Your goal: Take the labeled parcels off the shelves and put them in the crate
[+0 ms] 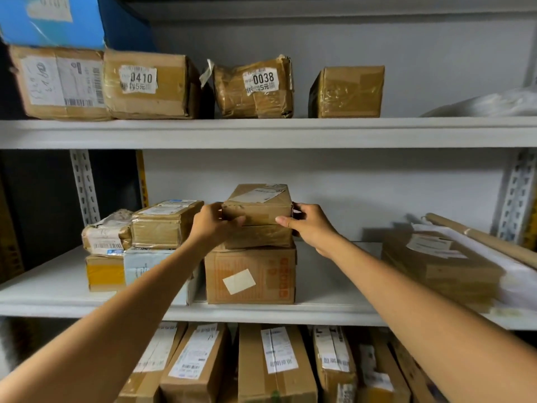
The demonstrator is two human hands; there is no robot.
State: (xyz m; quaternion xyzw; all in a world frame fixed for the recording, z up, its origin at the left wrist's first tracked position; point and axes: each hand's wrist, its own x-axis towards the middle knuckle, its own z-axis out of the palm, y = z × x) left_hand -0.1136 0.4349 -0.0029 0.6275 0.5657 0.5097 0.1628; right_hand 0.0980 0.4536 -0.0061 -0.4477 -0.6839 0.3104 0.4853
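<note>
Item: small brown parcel (257, 203), centre of the frame, sitting on the middle shelf (334, 311) as the top of a 3-high stack. It is resting on a flatter parcel (258, 236), which is lying on a large carton with orange print (250, 274). The left grip (213, 225) is clamping its left end, thumb lying across the front face. The right grip (308, 225) is clamping the right end likewise, so both are holding this 1 parcel. A label is showing on its top face. Handling, as judged: the cardboard is looking stiff though creased, probably light, with tape possibly making the faces slick, so holding the 2 short ends is suiting it. Lifting straight up is looking advisable, lest the flatter parcel be dragged along. The crate is not appearing in view.
</note>
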